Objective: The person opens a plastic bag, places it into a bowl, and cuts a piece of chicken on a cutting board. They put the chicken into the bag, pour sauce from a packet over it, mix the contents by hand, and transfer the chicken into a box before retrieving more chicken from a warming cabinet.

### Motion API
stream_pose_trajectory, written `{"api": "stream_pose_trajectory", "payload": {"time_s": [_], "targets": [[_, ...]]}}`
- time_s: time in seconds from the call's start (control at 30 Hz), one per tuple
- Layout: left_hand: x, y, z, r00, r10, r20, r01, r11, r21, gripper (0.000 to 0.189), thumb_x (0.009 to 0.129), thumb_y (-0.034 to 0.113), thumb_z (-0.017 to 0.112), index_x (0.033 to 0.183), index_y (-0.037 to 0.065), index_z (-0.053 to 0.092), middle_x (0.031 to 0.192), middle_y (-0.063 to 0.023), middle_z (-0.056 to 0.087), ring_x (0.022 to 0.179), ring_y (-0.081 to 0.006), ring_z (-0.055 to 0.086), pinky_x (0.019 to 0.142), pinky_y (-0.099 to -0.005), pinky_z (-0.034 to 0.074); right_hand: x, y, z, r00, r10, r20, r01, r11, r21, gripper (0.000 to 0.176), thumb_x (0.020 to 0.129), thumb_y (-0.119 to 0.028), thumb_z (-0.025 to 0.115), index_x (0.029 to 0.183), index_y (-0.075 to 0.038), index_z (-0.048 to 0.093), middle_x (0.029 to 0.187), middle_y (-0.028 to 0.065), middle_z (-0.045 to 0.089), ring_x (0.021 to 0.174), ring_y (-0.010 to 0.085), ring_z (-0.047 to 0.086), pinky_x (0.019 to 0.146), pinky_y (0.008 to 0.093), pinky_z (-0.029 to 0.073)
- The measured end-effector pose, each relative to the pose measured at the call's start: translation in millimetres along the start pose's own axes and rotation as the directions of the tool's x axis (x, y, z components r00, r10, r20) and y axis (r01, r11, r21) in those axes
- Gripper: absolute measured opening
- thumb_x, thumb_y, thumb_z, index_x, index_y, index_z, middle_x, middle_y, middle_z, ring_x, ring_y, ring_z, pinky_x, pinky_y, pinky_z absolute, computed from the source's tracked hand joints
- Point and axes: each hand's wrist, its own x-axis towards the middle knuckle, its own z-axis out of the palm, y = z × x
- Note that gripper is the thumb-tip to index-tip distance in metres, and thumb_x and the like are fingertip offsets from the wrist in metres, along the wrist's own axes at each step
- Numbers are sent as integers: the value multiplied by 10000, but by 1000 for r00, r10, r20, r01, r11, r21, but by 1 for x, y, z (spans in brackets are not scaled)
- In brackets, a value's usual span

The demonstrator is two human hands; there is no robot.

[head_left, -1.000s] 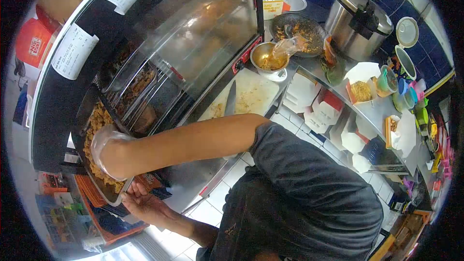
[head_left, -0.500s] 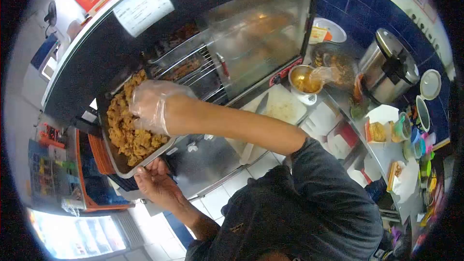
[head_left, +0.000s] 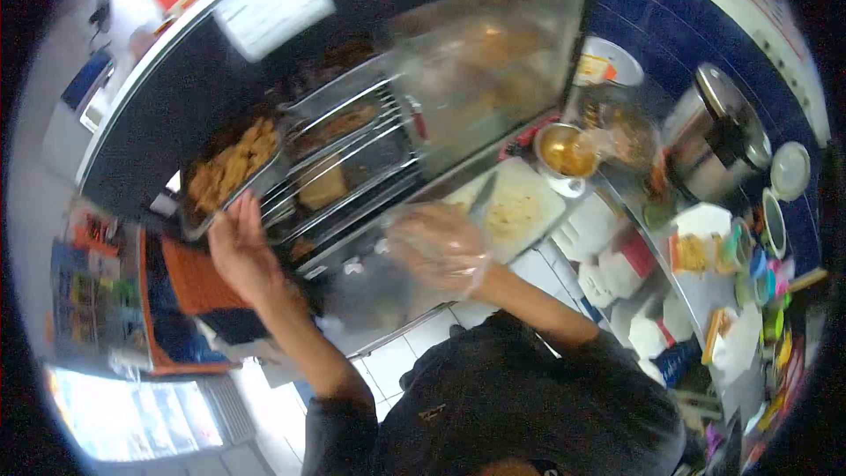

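Note:
My bare left hand (head_left: 242, 247) has its fingers stretched out against the front edge of a metal tray (head_left: 198, 227) of fried, breaded pieces (head_left: 233, 166). That tray sits mostly inside a dark heated cabinet, left of its wire racks (head_left: 352, 137). My right hand (head_left: 438, 249), in a clear plastic glove, is over the counter in front of the cabinet, left of a white cutting board (head_left: 529, 211). Its fingers are curled and smeared by motion; what they hold, if anything, is hidden. A knife (head_left: 483, 203) lies on the board.
The cabinet's glass door (head_left: 489, 70) stands to the right of the racks. Beyond the board are a metal bowl of yellow liquid (head_left: 564, 152) and a large steel pot (head_left: 718, 128). White takeaway boxes (head_left: 608, 273) and an orange crate (head_left: 198, 273) flank the work area.
The tray has moved back into the cabinet, with my left hand following at its edge. My gloved right hand has left the fried pieces and moved right, over the counter.

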Motion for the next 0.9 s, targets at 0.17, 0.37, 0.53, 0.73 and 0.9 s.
{"api": "stream_pose_trajectory", "payload": {"time_s": [0.17,0.37,0.53,0.73,0.9], "targets": [[34,-8,6,999,-8,52,13,996,-86,239,1027,134,491,1093,-95,512,1083,-288,631,1125,-394,623,1013,-472,530,-16,20,-22,993,102,51,-107,990,90,248,833,-167,718,1070,-117,660,1066,125,689,1007,340,648,853,429,539],[60,-10,1,975,-69,209,103,983,-155,273,1007,155,534,1128,-89,543,1192,-280,608,1189,-398,586,1058,-484,488,-9,22,-22,982,162,101,-160,987,-30,252,838,-85,706,1085,-84,657,1083,141,682,973,338,659,862,409,524],[33,-2,1,932,-133,338,185,975,-126,459,994,194,537,1361,-66,443,1384,-219,523,1327,-334,483,1061,-453,465,-13,27,-9,955,214,207,-229,972,53,279,884,-176,684,1151,-99,654,1144,142,678,1045,322,648,899,401,525],[-57,-53,-32,691,-571,444,440,819,369,411,958,305,645,1288,64,598,1168,-86,689,1036,-211,677,890,-379,557,-51,51,8,687,505,522,-726,473,499,452,1042,-339,470,1268,32,592,1284,160,631,1165,247,606,994,387,478],[-142,-121,-58,587,-607,536,334,784,523,349,935,116,668,1269,43,598,1163,-99,665,1059,-165,629,917,-333,516,-79,51,13,520,539,662,-843,202,498,569,1056,-437,380,1288,48,565,1282,174,627,1172,273,604,1023,397,457]]}}
